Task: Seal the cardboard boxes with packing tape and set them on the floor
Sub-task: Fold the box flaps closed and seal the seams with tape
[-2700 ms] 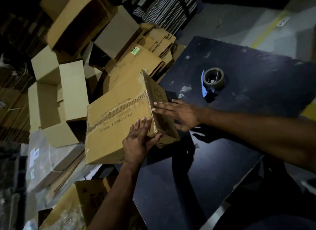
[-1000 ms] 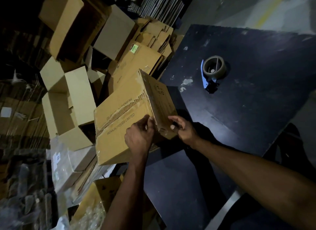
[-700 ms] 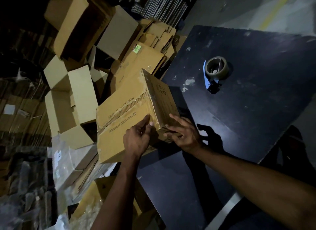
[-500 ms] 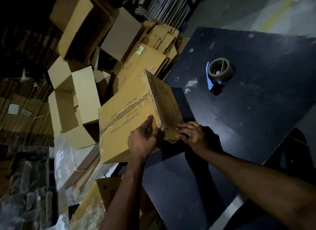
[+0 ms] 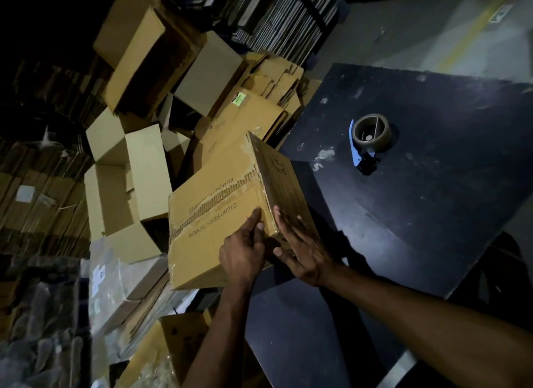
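A brown cardboard box (image 5: 213,214) printed "PATANJALI FOODS LIMITED" sits tilted at the left edge of the dark table (image 5: 418,214), its top seam covered with clear tape. My left hand (image 5: 242,252) lies on the box top near its right corner, fingers extended along the edge. My right hand (image 5: 300,249) presses flat with straight fingers against the box's right side face. A tape dispenser (image 5: 370,136) with a blue blade guard and a brown roll lies on the table, far right of the box.
Open and flattened cardboard boxes (image 5: 127,171) pile up on the floor to the left and behind. Plastic-wrapped bundles (image 5: 115,286) lie at lower left. Grey floor with a yellow line (image 5: 467,35) shows beyond the table.
My right hand went from curled at the box's lower corner to flat against its side face. My left hand stayed on the top corner. The box hardly moved.
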